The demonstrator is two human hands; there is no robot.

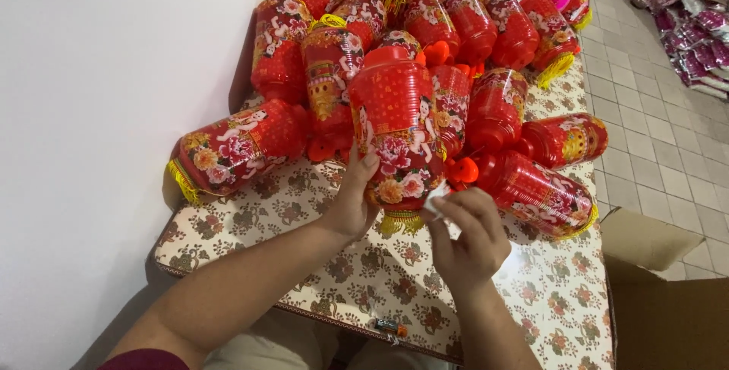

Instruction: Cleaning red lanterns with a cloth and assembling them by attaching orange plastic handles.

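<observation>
My left hand (351, 204) and right hand (469, 238) are bare: no gloves, rings, watch or bracelets on fingers or wrists. Both my forearms are uncovered. A dark red sleeve (144, 359) ends near my left elbow. Below, my lap shows light beige cloth (266, 347).

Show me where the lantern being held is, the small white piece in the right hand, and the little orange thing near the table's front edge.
Held lantern (395, 123), head view, middle of its red body.
White piece (436, 201), head view, its visible tip above the fingers.
Orange thing (391, 328), head view, its middle.
</observation>
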